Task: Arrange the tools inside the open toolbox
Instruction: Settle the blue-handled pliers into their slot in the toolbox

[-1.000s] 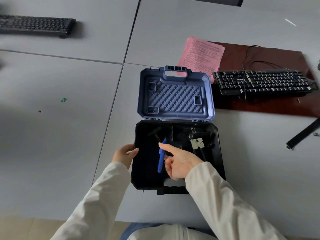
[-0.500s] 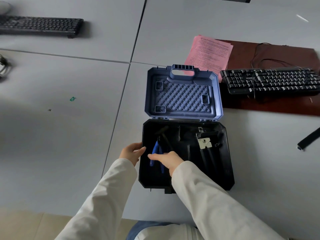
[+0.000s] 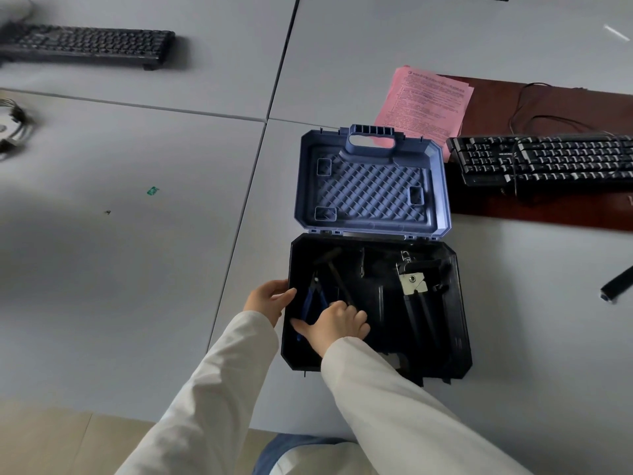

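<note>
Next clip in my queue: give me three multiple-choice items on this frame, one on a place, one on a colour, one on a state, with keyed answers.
1. Where does the pink paper lie?
A. beyond the toolbox lid
B. inside the toolbox base
C. under the far-left keyboard

2. What colour are the handles of the pliers in the toolbox's left part?
A. red
B. blue
C. yellow

3. What is the left hand doing?
A. resting flat on the table
B. lifting the lid
C. holding the left edge of the toolbox base

Answers: 1 A, the sheet shows past the lid's handle, partly on the brown mat. 2 B, blue handles show beside the right hand. 3 C, its fingers curl over the black rim.
</note>
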`<state>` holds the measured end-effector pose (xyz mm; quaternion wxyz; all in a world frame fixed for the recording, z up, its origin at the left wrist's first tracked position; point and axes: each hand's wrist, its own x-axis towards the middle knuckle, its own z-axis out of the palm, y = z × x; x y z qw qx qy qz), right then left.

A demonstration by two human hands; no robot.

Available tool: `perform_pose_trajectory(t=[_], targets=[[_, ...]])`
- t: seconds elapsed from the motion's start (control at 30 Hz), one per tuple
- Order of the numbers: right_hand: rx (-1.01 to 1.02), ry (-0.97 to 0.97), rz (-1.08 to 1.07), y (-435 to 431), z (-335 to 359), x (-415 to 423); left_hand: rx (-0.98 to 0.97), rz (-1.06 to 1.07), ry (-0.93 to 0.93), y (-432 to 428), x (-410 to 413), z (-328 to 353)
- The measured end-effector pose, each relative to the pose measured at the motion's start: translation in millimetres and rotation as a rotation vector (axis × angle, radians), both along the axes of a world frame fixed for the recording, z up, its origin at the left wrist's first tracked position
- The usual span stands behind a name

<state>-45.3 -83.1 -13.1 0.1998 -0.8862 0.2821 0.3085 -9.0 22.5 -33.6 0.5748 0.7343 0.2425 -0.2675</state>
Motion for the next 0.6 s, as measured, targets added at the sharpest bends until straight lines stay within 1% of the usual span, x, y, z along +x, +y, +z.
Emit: perform_pose_trajectory(t=[0.2,0.47,0.6], targets=[[-0.05,-0.039,0.068,-0.2,-0.1,-3.6,-0.014,0.001,-0.007,-0.3,-0.3,0.8],[-0.004,-0.026,0.059,-4.9,-0.2,-2.3,-0.01,-0.011,-0.01,0.1,-0.8,0.3],[-0.042,-0.143,0.151,-5.5,-0.8,-7.9,-0.01,-0.01,-0.006,0.2,-0.6,-0.1]])
